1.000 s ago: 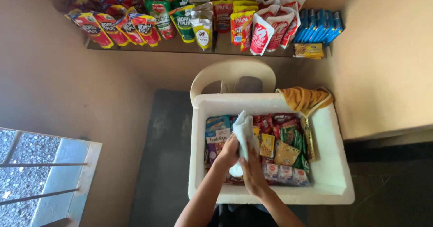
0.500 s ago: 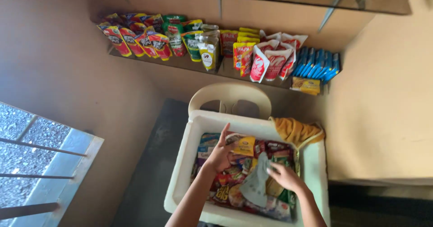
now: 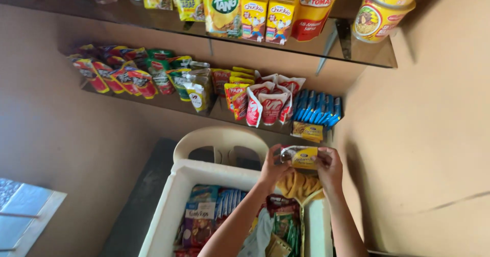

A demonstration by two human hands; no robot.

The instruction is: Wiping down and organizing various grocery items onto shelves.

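Note:
My left hand and my right hand together hold a small yellow packet with a clear wrapper, raised above the far right corner of a white foam box. The box holds several coloured snack packets and a pale cloth. A yellow cloth lies over the box's far rim, just under the packet. Straight ahead of my hands, similar yellow packets lie on the lower shelf beside blue sachets.
A lower wall shelf carries red, green and white pouches. An upper glass shelf carries drink boxes, a yellow pouch and noodle cups. A cream plastic chair stands behind the box. A tan wall is close on the right.
Both hands have left the inside of the box and risen toward the shelf, holding the yellow packet. The pale cloth now lies in the box. The view has tilted up.

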